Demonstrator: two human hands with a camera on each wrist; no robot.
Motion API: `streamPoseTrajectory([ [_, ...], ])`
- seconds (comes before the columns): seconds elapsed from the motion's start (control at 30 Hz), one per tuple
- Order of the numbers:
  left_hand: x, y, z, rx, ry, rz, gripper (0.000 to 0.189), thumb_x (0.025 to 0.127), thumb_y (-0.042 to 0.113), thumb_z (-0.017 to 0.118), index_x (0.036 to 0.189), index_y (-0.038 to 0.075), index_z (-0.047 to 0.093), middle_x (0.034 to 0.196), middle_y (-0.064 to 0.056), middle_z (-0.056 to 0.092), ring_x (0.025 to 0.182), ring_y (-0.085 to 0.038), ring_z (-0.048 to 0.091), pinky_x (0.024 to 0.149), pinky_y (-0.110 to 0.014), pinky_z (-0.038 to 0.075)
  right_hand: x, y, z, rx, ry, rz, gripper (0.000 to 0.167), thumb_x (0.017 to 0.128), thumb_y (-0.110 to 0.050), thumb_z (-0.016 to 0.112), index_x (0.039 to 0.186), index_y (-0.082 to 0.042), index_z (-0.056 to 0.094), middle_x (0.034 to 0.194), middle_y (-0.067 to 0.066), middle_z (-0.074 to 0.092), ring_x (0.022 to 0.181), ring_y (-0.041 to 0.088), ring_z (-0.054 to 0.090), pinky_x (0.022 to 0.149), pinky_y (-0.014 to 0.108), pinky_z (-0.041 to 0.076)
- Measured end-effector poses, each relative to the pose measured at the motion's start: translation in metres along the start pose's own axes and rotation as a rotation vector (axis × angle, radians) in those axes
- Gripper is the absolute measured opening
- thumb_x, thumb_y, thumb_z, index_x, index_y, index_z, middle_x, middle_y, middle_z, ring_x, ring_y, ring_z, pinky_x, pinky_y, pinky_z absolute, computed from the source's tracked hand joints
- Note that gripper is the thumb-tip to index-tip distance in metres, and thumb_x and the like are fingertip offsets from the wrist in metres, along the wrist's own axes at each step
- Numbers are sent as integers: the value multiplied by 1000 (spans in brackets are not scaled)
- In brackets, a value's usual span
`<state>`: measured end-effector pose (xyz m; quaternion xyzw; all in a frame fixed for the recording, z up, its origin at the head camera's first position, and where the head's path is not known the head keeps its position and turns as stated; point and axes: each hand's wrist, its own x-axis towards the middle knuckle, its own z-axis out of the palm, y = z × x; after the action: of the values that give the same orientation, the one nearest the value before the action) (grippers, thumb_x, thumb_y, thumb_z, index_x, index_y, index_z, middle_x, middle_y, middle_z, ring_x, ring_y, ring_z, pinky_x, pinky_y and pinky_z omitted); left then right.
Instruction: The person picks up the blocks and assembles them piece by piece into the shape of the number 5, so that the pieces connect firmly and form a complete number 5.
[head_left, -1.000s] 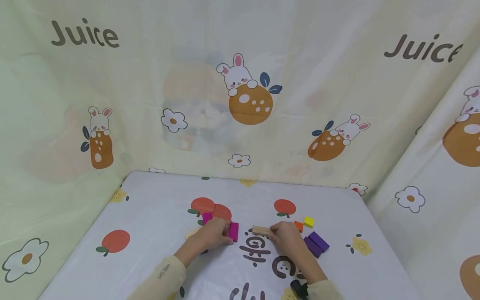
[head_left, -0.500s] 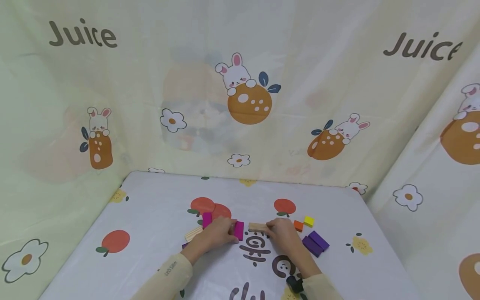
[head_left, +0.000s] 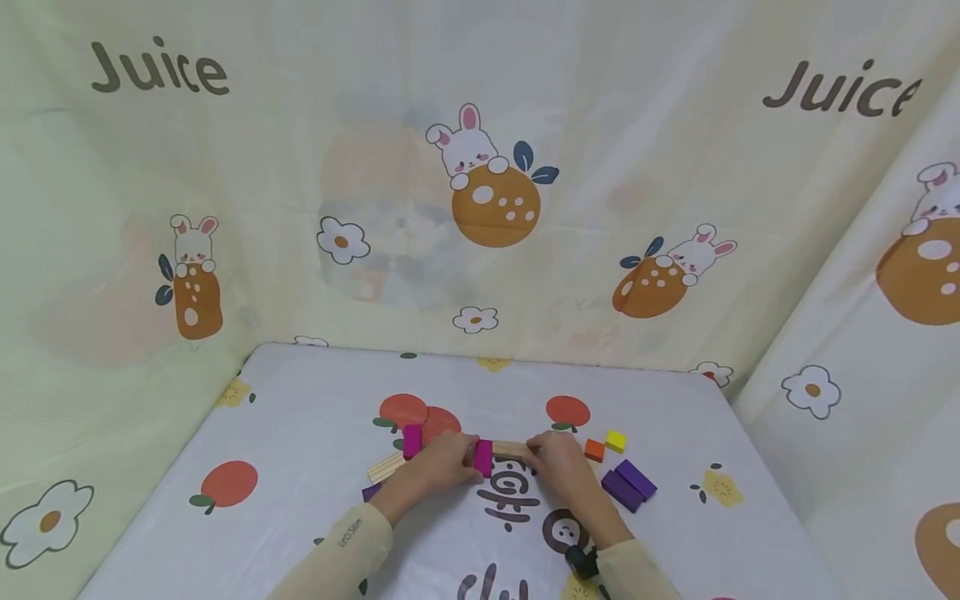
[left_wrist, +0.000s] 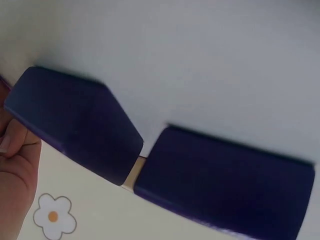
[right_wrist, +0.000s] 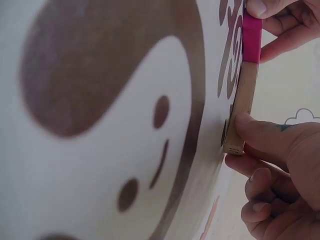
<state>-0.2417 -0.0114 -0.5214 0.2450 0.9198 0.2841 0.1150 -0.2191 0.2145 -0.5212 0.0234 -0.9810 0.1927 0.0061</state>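
Observation:
In the head view my left hand (head_left: 447, 461) pinches a magenta wooden block (head_left: 483, 458) between thumb and fingers, low over the white table. My right hand (head_left: 558, 462) pinches the near end of a plain wooden block (head_left: 510, 450), whose other end meets the magenta one. The right wrist view shows the plain block (right_wrist: 243, 100) with thumb and finger at its end, against the magenta block (right_wrist: 252, 40). Two dark purple blocks (left_wrist: 225, 180) loom close in the left wrist view, with part of my left hand (left_wrist: 20, 170) at its left edge.
Left of my left hand lie another magenta block (head_left: 412, 442), plain wooden blocks (head_left: 386, 467) and a partly hidden purple block (head_left: 371, 492). To the right are an orange block (head_left: 594, 450), a yellow block (head_left: 616, 441) and two purple blocks (head_left: 628, 485). A printed curtain (head_left: 390, 167) hangs behind.
My left hand has moved right with the magenta block, and my right hand slightly left with the plain block. The gap between the two blocks has closed.

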Motion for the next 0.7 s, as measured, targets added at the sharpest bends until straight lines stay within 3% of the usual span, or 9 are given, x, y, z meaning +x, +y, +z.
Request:
streamPoseTrajectory([
  [0.2, 2, 1, 2, 24, 5, -2, 57, 88, 23, 88, 135, -2, 67, 62, 4, 55, 61, -6, 50, 58, -17, 40, 2, 0, 1, 8, 2, -4, 28, 93, -21, 82, 117, -6, 80, 107, 8, 82, 100, 23, 73, 97, 43, 62],
  [0.7, 4, -1, 1, 23, 23, 12, 71, 89, 22, 87, 148, -5, 57, 70, 3, 64, 66, -7, 54, 61, -16, 44, 5, 1, 4, 14, 37, -22, 27, 93, -20, 82, 116, -5, 80, 107, 9, 82, 97, 23, 73, 94, 43, 63],
])
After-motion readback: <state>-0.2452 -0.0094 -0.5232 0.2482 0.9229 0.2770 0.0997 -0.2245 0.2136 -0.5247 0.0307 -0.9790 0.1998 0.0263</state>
